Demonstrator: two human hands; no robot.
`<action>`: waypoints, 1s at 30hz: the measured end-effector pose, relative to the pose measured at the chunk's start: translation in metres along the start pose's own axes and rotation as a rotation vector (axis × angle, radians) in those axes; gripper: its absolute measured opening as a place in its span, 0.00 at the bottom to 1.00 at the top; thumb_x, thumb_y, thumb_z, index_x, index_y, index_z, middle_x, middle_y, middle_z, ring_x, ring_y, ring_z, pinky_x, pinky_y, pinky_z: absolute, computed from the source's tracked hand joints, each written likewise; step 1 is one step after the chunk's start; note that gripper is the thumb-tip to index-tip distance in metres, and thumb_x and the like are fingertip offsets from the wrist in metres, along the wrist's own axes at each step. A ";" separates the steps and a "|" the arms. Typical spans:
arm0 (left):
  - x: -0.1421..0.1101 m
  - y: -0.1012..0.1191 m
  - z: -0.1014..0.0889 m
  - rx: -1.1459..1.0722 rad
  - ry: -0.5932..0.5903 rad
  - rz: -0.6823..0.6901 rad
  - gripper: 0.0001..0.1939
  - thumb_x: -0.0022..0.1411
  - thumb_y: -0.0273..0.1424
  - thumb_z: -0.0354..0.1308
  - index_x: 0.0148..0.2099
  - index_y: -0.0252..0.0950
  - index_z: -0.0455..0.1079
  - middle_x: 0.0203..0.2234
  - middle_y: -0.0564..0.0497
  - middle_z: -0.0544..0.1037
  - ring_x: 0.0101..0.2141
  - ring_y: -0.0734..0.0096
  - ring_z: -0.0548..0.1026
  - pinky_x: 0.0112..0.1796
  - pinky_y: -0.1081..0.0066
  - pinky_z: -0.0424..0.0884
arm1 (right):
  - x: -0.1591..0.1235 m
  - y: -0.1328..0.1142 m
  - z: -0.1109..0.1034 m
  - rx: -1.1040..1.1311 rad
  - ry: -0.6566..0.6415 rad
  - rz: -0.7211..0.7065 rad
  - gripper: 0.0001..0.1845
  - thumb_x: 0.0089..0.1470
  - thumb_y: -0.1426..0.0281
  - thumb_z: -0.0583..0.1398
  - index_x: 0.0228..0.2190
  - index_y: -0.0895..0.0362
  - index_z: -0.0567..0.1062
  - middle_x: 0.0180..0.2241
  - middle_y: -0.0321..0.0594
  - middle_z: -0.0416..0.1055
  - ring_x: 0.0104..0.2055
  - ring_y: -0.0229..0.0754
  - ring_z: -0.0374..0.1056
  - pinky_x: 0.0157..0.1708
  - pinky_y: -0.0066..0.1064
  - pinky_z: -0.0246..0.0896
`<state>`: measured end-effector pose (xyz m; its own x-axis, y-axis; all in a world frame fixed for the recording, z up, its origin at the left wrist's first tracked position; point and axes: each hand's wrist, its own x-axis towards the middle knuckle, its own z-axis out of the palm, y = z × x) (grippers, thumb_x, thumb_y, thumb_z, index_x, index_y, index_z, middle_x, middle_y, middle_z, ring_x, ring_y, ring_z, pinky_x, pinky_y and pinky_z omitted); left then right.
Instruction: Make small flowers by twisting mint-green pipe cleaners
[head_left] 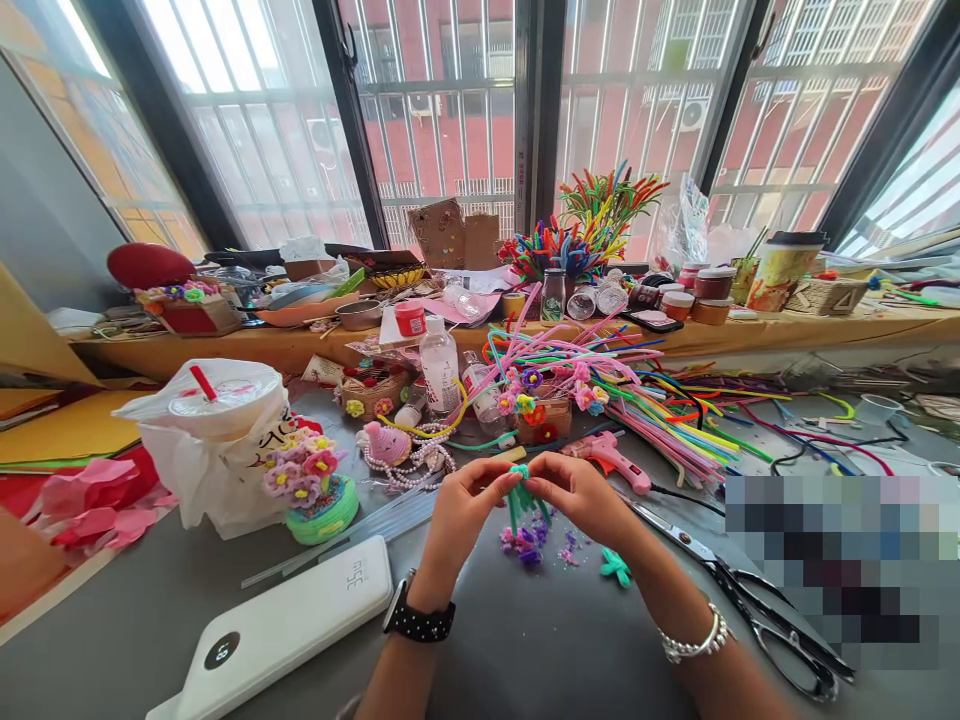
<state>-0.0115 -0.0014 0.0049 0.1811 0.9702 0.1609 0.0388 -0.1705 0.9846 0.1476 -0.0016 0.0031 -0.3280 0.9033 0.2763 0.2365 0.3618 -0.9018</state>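
Pinching green pipe cleaners [519,496] at lower centre of frame with left hand [474,492] and right hand [576,492]; probably light, soft, bendable, best held at bunched top

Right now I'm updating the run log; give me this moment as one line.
left hand: pinching green fuzzy bundle | right hand: pinching same bundle | nearby: green lobed shape, scissors
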 end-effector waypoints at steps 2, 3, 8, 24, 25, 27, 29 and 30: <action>0.001 -0.003 0.000 -0.025 0.025 -0.001 0.13 0.47 0.36 0.59 0.32 0.31 0.71 0.26 0.49 0.75 0.26 0.72 0.71 0.28 0.74 0.68 | -0.001 -0.003 0.001 -0.001 0.006 0.008 0.14 0.48 0.62 0.56 0.30 0.60 0.73 0.27 0.39 0.71 0.30 0.39 0.65 0.29 0.27 0.59; 0.001 -0.004 0.002 -0.037 0.043 0.002 0.13 0.46 0.36 0.59 0.32 0.31 0.71 0.25 0.49 0.75 0.27 0.71 0.71 0.28 0.74 0.68 | -0.001 -0.004 0.001 0.009 0.002 0.010 0.14 0.48 0.62 0.56 0.30 0.60 0.74 0.28 0.40 0.72 0.31 0.40 0.66 0.30 0.28 0.59; 0.000 -0.006 0.011 0.068 0.188 0.087 0.12 0.47 0.36 0.58 0.30 0.32 0.69 0.23 0.50 0.74 0.25 0.71 0.71 0.28 0.73 0.68 | 0.000 -0.006 0.009 -0.079 0.045 -0.009 0.12 0.49 0.65 0.55 0.29 0.59 0.76 0.27 0.39 0.73 0.31 0.41 0.67 0.30 0.27 0.59; -0.002 -0.001 0.009 0.346 0.192 0.290 0.08 0.51 0.32 0.56 0.31 0.33 0.72 0.24 0.50 0.72 0.25 0.73 0.70 0.26 0.76 0.66 | -0.003 -0.013 0.008 -0.375 -0.025 -0.109 0.09 0.54 0.70 0.51 0.30 0.60 0.70 0.29 0.39 0.69 0.30 0.38 0.62 0.29 0.26 0.54; -0.002 -0.002 0.011 0.352 0.212 0.296 0.08 0.51 0.32 0.55 0.31 0.33 0.72 0.24 0.50 0.72 0.26 0.73 0.70 0.26 0.76 0.66 | -0.002 -0.013 0.008 -0.386 -0.030 -0.104 0.10 0.54 0.69 0.51 0.29 0.60 0.70 0.28 0.40 0.69 0.30 0.38 0.62 0.29 0.26 0.54; -0.003 -0.003 0.013 0.365 0.236 0.305 0.07 0.52 0.31 0.55 0.31 0.33 0.72 0.24 0.51 0.72 0.26 0.73 0.70 0.27 0.76 0.66 | -0.002 -0.011 0.008 -0.404 -0.048 -0.106 0.12 0.55 0.68 0.49 0.27 0.60 0.70 0.27 0.39 0.68 0.29 0.38 0.61 0.28 0.27 0.53; -0.003 -0.005 0.014 0.380 0.259 0.320 0.07 0.52 0.31 0.54 0.31 0.34 0.71 0.24 0.51 0.72 0.25 0.74 0.70 0.27 0.76 0.66 | -0.002 -0.010 0.007 -0.420 -0.058 -0.119 0.14 0.55 0.68 0.48 0.26 0.60 0.69 0.25 0.39 0.67 0.28 0.38 0.60 0.27 0.26 0.52; -0.003 -0.005 0.014 0.393 0.270 0.332 0.07 0.52 0.31 0.54 0.31 0.34 0.71 0.24 0.51 0.72 0.25 0.74 0.70 0.27 0.76 0.66 | -0.001 -0.009 0.007 -0.430 -0.059 -0.122 0.14 0.55 0.68 0.48 0.25 0.60 0.68 0.25 0.38 0.67 0.27 0.37 0.60 0.27 0.26 0.52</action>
<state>0.0017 -0.0062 -0.0017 -0.0090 0.8548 0.5189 0.3942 -0.4739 0.7874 0.1392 -0.0078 0.0084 -0.4261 0.8378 0.3413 0.5473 0.5391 -0.6402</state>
